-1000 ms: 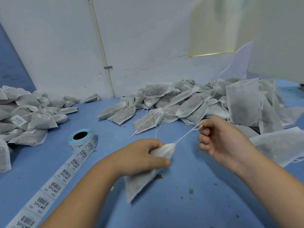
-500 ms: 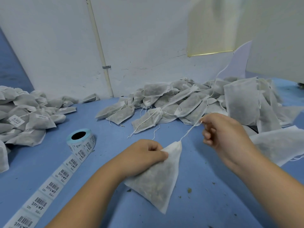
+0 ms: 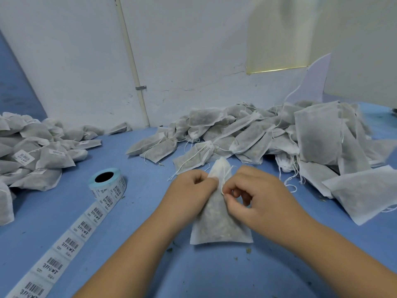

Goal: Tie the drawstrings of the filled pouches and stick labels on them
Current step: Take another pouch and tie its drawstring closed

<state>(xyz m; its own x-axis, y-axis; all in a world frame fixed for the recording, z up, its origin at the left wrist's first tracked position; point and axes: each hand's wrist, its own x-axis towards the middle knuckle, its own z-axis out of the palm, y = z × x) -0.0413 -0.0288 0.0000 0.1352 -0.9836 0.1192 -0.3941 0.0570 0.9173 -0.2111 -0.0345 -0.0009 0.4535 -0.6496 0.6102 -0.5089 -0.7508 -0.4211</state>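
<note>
A filled white pouch (image 3: 219,224) stands on its flat bottom on the blue table (image 3: 214,274), its gathered neck pointing up between my hands. My left hand (image 3: 191,190) grips the neck from the left. My right hand (image 3: 255,196) pinches the white drawstring (image 3: 224,181) against the neck's right side. A roll of barcode labels (image 3: 107,186) sits to the left, its strip running toward the lower left corner.
A big heap of unlabelled pouches (image 3: 268,134) with loose strings fills the back right. A heap of labelled pouches (image 3: 32,155) lies at the far left. Crumbs dot the table near me. A white wall with a pipe (image 3: 133,67) closes the back.
My right hand has come in from holding the string stretched out and now meets the left at the pouch's neck. The pouch has swung from tilted to upright.
</note>
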